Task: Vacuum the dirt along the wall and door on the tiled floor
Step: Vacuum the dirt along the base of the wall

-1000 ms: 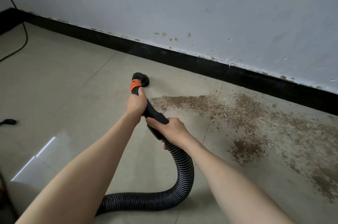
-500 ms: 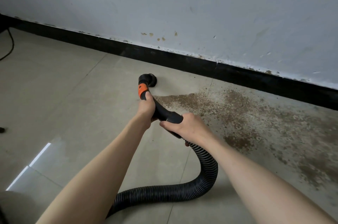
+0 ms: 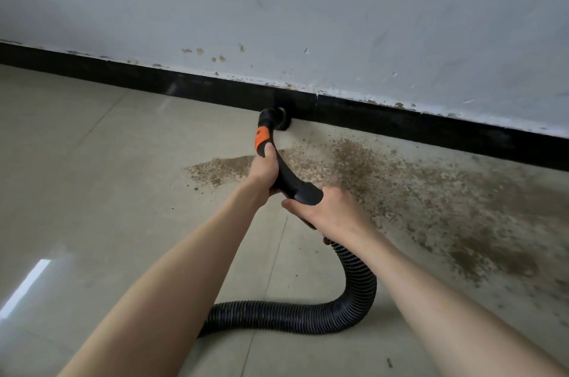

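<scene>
Both hands, left hand (image 3: pixel 264 169) and right hand (image 3: pixel 331 212), have fingers clamped on the vacuum handle (image 3: pixel 291 179); nozzle (image 3: pixel 275 118) against the black baseboard (image 3: pixel 400 121), dirt (image 3: pixel 415 188) to its right.

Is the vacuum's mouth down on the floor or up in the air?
Down. The nozzle sits on the tiled floor by the black baseboard; whether it quite touches the floor is hard to tell.

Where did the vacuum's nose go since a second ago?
The nozzle moved forward across the floor, away from the person, and now sits against the black baseboard. Both hands kept their grip: left hand near the orange band, right hand by the hose. The dirt looks unchanged.
</scene>
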Demonstrator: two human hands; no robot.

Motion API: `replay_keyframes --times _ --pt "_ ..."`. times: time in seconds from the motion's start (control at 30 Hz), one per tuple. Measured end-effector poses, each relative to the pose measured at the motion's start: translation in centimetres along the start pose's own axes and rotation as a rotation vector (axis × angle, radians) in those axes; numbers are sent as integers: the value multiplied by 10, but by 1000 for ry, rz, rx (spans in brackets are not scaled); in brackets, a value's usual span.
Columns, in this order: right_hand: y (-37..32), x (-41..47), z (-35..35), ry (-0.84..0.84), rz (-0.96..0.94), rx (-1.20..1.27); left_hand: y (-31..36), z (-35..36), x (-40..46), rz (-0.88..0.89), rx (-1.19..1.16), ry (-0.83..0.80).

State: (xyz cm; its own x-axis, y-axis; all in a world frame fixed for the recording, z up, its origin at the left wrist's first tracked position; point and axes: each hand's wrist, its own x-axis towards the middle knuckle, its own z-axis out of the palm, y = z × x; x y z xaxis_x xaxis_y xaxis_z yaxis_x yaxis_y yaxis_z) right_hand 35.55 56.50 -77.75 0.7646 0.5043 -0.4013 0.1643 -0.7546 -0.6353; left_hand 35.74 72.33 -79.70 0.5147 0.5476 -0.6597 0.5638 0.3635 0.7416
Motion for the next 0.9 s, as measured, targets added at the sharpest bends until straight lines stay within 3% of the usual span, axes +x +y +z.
replay_keyframes --times 0.4,0.77,0.9 --pt "38 -34 -21 62 81 89 -8 49 -34 13 129 -75" --pt "-28 -20 18 -70 -83 -137 -12 -41 -24 -5 21 164" --pt "-21 -36 31 -111 -44 -65 -25 -46 -32 23 122 160"
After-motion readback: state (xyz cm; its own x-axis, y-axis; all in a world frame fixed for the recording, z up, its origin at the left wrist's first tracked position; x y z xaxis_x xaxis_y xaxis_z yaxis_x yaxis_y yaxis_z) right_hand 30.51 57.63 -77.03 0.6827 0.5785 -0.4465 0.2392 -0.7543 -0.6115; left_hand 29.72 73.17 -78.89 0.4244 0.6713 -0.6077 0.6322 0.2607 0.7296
